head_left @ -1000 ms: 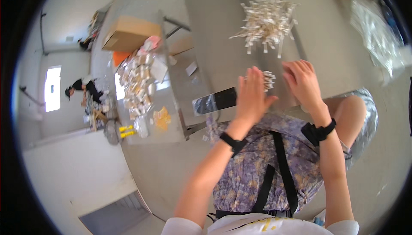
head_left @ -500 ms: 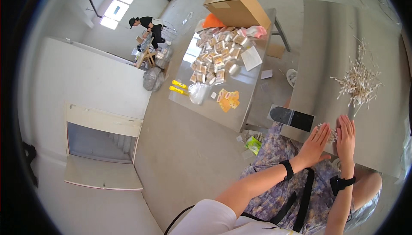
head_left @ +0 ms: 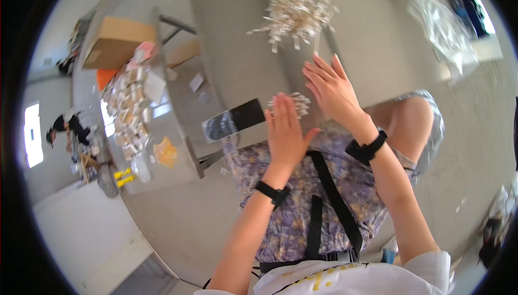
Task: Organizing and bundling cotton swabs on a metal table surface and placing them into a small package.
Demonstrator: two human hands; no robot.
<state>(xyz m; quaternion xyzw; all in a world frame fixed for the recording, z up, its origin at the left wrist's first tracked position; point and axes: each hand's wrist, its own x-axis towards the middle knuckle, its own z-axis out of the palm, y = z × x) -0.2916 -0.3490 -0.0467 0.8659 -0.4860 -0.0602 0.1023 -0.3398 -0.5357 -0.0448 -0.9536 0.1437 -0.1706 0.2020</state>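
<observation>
1. Left hand [head_left: 285, 136]: fingers extended, nearly together, thumb apart; partly hides swab bundle [head_left: 301, 104] on table [head_left: 377, 36].
2. Right hand [head_left: 335, 94]: fingers slightly spread, beside swab bundle.
3. Swab pile [head_left: 299, 10]: beyond both hands.

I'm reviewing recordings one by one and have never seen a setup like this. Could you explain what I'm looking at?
There is no robot here: a person works with two bare hands. The view comes from the left of two fisheye cameras worn on the head, looking down, so straight edges bend.

On the grey table lie a loose heap of white-tipped sticks, probably cotton swabs, a smaller bundle of them and a flat black item nearer the person.

The left hand is flat, its fingers partly covering the bundle; whether it touches is unclear. The right hand is open beside it, apparently holding nothing.
</observation>
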